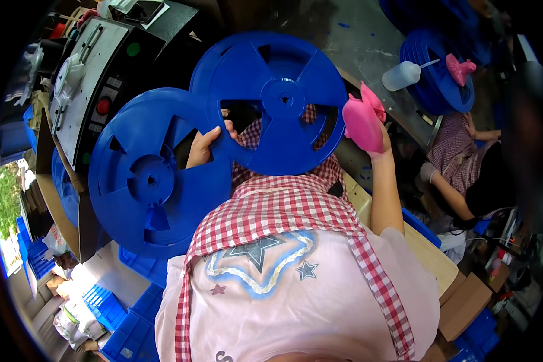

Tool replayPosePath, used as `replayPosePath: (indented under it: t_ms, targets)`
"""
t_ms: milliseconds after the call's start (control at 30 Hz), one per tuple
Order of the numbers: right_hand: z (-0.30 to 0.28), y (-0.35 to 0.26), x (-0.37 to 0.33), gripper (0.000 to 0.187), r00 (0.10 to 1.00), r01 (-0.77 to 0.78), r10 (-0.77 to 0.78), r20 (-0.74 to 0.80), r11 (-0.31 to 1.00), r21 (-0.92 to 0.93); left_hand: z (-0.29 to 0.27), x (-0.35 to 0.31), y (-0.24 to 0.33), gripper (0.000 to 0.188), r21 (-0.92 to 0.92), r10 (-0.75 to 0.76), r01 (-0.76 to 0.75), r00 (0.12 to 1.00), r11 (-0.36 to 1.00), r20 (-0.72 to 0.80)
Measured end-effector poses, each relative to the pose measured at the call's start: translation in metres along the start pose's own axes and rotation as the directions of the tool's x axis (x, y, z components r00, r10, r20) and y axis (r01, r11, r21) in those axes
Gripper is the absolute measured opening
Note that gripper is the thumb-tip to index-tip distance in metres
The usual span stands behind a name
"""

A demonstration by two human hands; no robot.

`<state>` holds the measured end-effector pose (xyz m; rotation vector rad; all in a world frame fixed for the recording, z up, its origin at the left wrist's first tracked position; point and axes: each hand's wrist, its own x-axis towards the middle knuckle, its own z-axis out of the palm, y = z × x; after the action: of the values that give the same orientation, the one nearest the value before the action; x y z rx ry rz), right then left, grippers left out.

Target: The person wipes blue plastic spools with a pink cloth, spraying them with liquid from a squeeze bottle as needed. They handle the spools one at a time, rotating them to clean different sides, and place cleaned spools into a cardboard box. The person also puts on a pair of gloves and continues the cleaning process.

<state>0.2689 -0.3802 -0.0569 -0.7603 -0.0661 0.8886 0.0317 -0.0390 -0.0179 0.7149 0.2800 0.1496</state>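
Observation:
Two large blue plastic reels, a left one [190, 211] and a farther right one [241, 72], overlap at their rims in front of my apron. Each has a round hub and wide cut-out windows. My left hand [204, 148] shows through the windows near the overlap. Its thumb and fingertips close around the rim there; whether it grips one reel or both I cannot tell. At the right reel's right edge is my right hand, wrapped in a pink rubbery covering [363, 125] that hides its fingers. The covering has crumpled points at its top.
A machine [93, 78] with a red button stands at left, beside an open cardboard box [57, 187]. On the dark table at right are a squeeze bottle [402, 76], stacked blue reels [431, 90] and another pink rubbery piece [460, 69]. A co-worker's arm [452, 196] shows at right.

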Motion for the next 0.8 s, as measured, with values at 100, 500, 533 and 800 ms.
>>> replayPosePath:
  t_ms: [100, 500, 533, 800]
  targets:
    - [0.014, -0.017, -0.016, 0.058, 0.989, 0.145, -0.142, 0.046, 0.987, -0.07, 0.007, -0.013, 0.014, 0.042, 0.052, 0.013, -0.016, 0.998, 0.999, 0.055]
    - [0.04, -0.08, -0.087, 0.087, 0.956, 0.265, -0.294, -0.019, 0.886, -0.379, 0.039, -0.013, 0.024, 0.039, 0.175, -0.003, -0.028, 0.985, 0.984, 0.175]
    - [0.048, -0.082, -0.09, 0.085, 0.955, 0.268, -0.296, -0.017, 0.887, -0.376, 0.038, -0.01, 0.025, 0.038, 0.182, -0.006, -0.029, 0.982, 0.983, 0.189]
    - [0.084, -0.094, -0.105, 0.085, 0.974, 0.183, -0.221, -0.046, 0.894, -0.409, 0.042, -0.003, 0.024, 0.036, 0.128, -0.018, -0.008, 0.979, 0.992, 0.204]
